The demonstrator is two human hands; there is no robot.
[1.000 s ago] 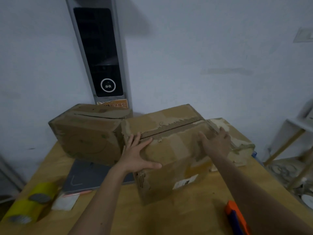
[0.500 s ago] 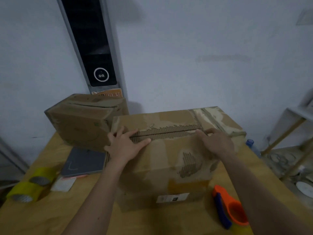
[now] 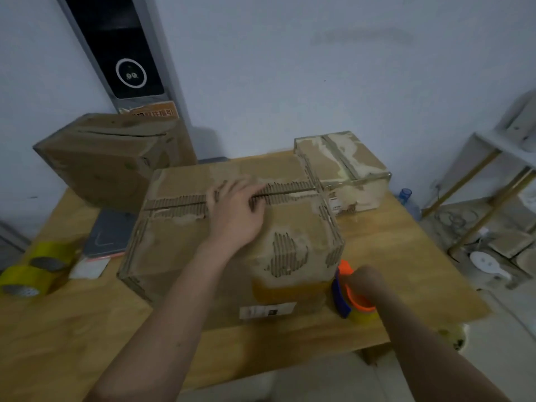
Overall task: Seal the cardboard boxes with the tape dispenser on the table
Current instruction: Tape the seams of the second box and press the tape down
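A worn cardboard box [image 3: 179, 248] with a torn centre seam stands in the middle of the wooden table [image 3: 87, 329]. My left hand [image 3: 235, 210] lies flat on the seam, pressing the top flaps. By the box's front right corner sits the orange and blue tape dispenser [image 3: 355, 303] with a yellowish roll. My right hand [image 3: 364, 281] is curled over its top and grips it; the fingers are blurred. A smaller box [image 3: 359, 169] stands behind to the right, and a third box [image 3: 107, 166] tilts at the back left.
Yellow tape rolls [image 3: 34, 268] lie near the table's left edge, beside a grey notebook [image 3: 111, 233]. A tall dark panel [image 3: 121, 50] leans on the wall behind. A white shelf [image 3: 493, 175] and a water bottle [image 3: 407, 198] stand to the right of the table.
The box was turned and pulled closer. My left hand slid to the middle of the seam. My right hand left the box top and came down onto the tape dispenser.
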